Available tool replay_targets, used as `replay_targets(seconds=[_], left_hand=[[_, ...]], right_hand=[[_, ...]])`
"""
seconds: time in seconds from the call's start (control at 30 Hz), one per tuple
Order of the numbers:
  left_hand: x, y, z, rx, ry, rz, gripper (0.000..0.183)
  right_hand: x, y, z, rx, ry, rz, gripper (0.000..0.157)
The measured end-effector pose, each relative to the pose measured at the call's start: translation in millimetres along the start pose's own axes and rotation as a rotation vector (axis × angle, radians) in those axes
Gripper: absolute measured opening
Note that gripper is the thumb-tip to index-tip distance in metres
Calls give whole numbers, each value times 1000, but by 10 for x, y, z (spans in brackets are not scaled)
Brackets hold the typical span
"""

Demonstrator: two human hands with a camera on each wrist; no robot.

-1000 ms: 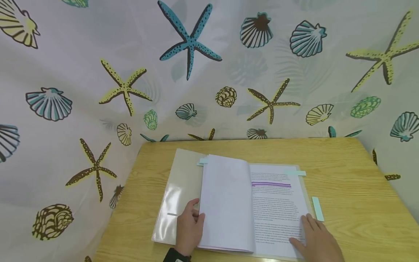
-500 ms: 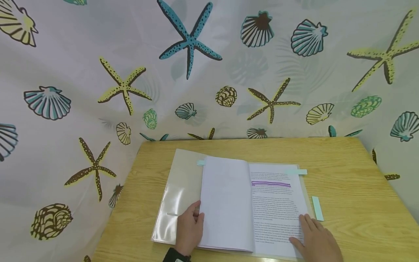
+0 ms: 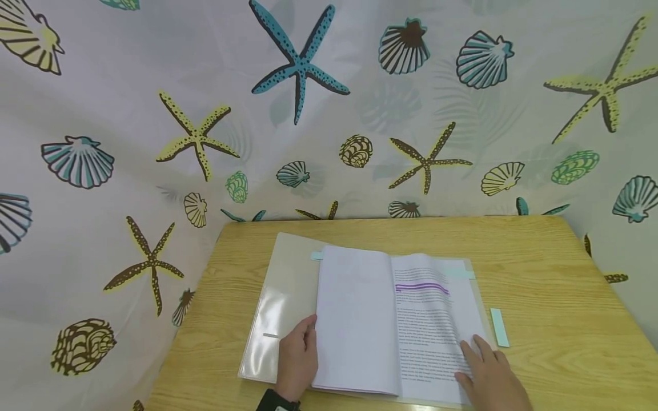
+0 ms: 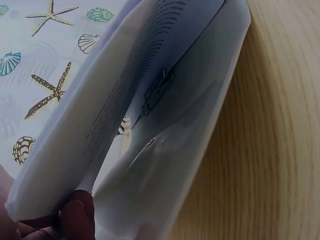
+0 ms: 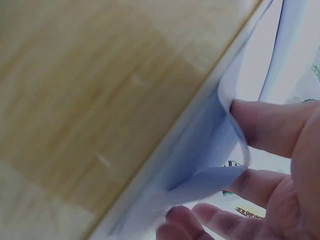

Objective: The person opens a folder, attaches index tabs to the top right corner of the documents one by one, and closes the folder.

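Observation:
A clear-covered folder [image 3: 288, 268] lies spread on the table, with a sheaf of turned pages [image 3: 354, 325] folded to the left. My left hand [image 3: 298, 357] grips the sheaf's left edge; in the left wrist view the thumb and fingers pinch the pages [image 4: 80, 115], above the cover. A printed page [image 3: 424, 342] with purple highlighter lines faces up on the right. Its right edge is buckled upward by my right hand [image 3: 496, 374]. In the right wrist view the bowed page [image 5: 210, 180] is pinched between thumb and finger, while other fingers sit lower.
Pale green sticky tabs mark the folder, one at the left [image 3: 316, 256] and one at the upper right [image 3: 459, 274]. Another green strip [image 3: 499, 327] lies by the right edge. Wooden table [image 3: 560, 274] surrounds the folder. A shell-printed curtain [image 3: 329, 188] hangs behind. A metal fastener [image 4: 156, 92] shows inside.
The right-hand page, flat before, now bulges up along its right side as my right fingers have drawn inward to the left. My left hand keeps its grip nearly in place.

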State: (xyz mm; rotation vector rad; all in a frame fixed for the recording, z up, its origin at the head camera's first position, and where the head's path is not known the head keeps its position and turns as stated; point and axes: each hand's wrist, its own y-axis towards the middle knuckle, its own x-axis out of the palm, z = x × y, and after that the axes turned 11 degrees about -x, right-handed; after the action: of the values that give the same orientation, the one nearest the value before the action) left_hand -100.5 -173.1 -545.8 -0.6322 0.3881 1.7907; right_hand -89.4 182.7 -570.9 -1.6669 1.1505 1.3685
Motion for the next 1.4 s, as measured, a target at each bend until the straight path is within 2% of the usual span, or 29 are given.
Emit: replay_targets(seconds=[0.2, 0.43, 0.53, 0.8, 1.13, 1.3, 1.4], left_hand=[[9, 15, -13, 19, -14, 16, 29], [27, 27, -17, 29, -19, 29, 32], [28, 25, -13, 24, -29, 26, 34], [38, 31, 1, -1, -32, 7, 33], [55, 40, -20, 6, -27, 20, 32], [57, 39, -29, 4, -38, 19, 31], [56, 39, -35, 9, -59, 14, 31]], right_hand=[[-77, 18, 45, -3, 109, -17, 69], [-183, 35, 127, 103, 343, -129, 82], [-212, 54, 141, 133, 453, -146, 84], [-240, 90, 78, 120, 644, -145, 77], [-269, 129, -18, 182, 869, -146, 68], [-331, 133, -54, 189, 1007, -102, 60], [-381, 133, -57, 179, 1076, -44, 61]])
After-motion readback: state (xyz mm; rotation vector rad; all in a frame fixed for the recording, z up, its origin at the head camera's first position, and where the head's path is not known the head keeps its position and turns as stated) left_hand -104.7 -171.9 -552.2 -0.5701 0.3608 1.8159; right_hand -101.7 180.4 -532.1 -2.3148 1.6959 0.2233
